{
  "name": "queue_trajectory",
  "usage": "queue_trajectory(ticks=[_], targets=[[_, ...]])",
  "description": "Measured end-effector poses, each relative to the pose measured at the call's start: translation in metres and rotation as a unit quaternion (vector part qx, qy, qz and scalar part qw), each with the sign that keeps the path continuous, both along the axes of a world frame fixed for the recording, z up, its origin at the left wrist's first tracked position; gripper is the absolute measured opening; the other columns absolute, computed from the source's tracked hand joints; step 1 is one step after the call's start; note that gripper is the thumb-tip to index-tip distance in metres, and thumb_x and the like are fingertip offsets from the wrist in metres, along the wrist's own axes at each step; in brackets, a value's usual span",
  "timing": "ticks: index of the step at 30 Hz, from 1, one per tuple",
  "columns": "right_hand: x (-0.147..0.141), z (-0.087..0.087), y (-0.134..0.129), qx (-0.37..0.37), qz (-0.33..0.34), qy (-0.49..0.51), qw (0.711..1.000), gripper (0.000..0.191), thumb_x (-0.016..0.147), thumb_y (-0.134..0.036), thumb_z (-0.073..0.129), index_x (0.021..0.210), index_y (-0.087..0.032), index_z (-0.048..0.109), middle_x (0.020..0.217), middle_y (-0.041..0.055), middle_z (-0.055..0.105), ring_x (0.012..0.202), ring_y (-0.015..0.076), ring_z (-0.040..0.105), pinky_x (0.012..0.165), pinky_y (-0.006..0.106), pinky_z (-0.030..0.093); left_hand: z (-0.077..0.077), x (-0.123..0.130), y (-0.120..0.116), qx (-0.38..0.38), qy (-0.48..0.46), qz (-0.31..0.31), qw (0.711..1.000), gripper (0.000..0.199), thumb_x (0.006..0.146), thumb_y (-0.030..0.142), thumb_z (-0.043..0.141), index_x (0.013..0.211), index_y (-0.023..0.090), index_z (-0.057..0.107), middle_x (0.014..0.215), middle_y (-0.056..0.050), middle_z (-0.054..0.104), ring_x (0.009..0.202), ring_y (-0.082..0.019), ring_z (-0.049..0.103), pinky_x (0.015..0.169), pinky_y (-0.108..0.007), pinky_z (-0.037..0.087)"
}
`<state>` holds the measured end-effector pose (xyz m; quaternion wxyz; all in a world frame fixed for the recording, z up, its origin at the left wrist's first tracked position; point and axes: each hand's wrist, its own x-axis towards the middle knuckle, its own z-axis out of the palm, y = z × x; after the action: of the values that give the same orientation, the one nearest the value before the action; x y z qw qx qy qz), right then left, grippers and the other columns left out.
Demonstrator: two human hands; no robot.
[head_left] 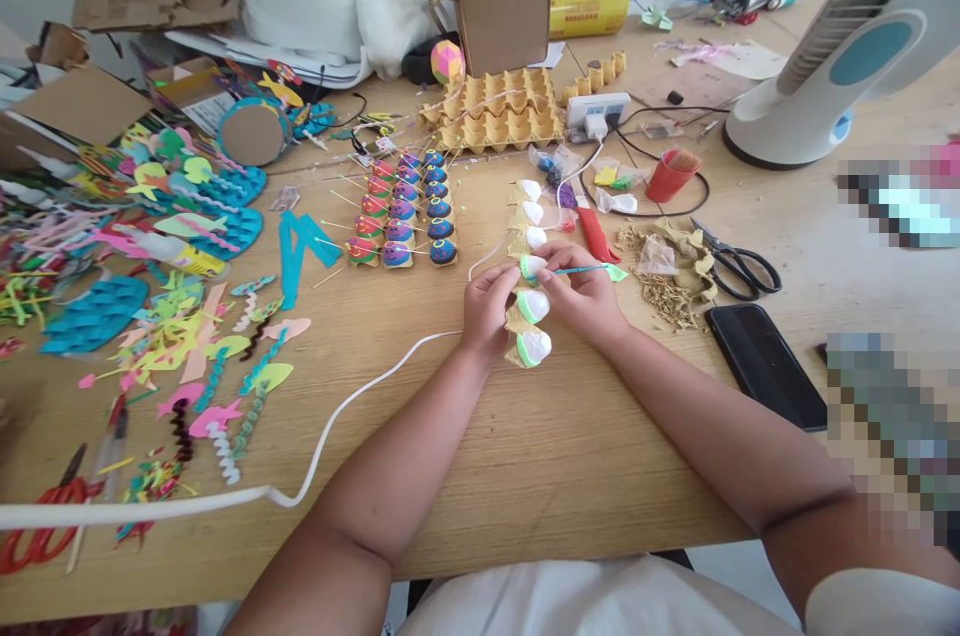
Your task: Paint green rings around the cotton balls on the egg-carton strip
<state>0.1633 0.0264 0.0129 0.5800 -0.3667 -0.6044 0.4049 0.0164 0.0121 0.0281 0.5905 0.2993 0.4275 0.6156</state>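
Observation:
A narrow strip of egg carton [517, 318] carries several white egg-shaped lumps in a row. The two nearest me, including the white lump [535, 348] at the close end, have bright green edging along one side. My left hand [487, 306] is closed on the strip's left side, steadying it. In my right hand [586, 294] is a thin blue stick [574, 270], pinched and pointing left to the lump with a partial green edge. A small light-green piece [616, 272] shows at the stick's right end; I cannot tell whether they are joined.
Painted egg shapes [401, 206] in carton rows stand left of the strip. Paper fish and spirals [217, 416] cover the left. To the right are black scissors [739, 261], a phone [765, 366], a red cup [673, 178] and a fan [832, 66]. A white cable [360, 386] crosses the table.

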Motion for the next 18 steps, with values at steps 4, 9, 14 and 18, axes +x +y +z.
queue_trajectory(ticks=[4,9,14,18], targets=[[0.0005,-0.0005,0.0001,0.004,0.002,0.000,1.000,0.034,0.091,-0.058,0.081,0.083,-0.028,0.069,0.112,0.0065,0.074,0.113,0.0254,0.070,0.110,0.048,0.053,-0.0039,-0.0015,0.0005,0.013,0.004,0.003,1.000,0.008,0.080,0.023,0.079,0.076,0.019,0.085,0.063,0.002,0.067,0.056,-0.011,0.051,0.057,-0.025,0.039],[0.0006,-0.0037,0.0027,0.023,-0.010,-0.015,1.000,0.035,0.092,-0.059,0.080,0.084,-0.027,0.069,0.111,0.0063,0.074,0.111,0.0254,0.070,0.108,0.048,0.053,-0.0034,-0.0020,0.0011,0.009,0.010,-0.005,1.000,0.012,0.074,0.029,0.083,0.074,0.017,0.081,0.063,0.002,0.065,0.055,-0.010,0.051,0.054,-0.024,0.037],[-0.0003,-0.0063,0.0041,0.026,-0.015,-0.012,0.999,0.035,0.091,-0.059,0.081,0.085,-0.027,0.068,0.111,0.0060,0.075,0.110,0.0253,0.070,0.106,0.047,0.054,-0.0023,-0.0012,0.0012,0.012,0.011,-0.009,1.000,0.016,0.071,0.032,0.085,0.076,0.017,0.082,0.063,0.002,0.066,0.055,-0.010,0.052,0.054,-0.024,0.039],[-0.0010,-0.0060,0.0036,0.024,-0.009,0.002,1.000,0.034,0.091,-0.057,0.082,0.085,-0.027,0.068,0.110,0.0063,0.075,0.110,0.0252,0.071,0.106,0.048,0.054,-0.0017,-0.0010,0.0002,0.013,0.016,-0.004,1.000,0.015,0.072,0.031,0.084,0.076,0.017,0.082,0.064,0.002,0.066,0.055,-0.010,0.052,0.054,-0.024,0.039]])
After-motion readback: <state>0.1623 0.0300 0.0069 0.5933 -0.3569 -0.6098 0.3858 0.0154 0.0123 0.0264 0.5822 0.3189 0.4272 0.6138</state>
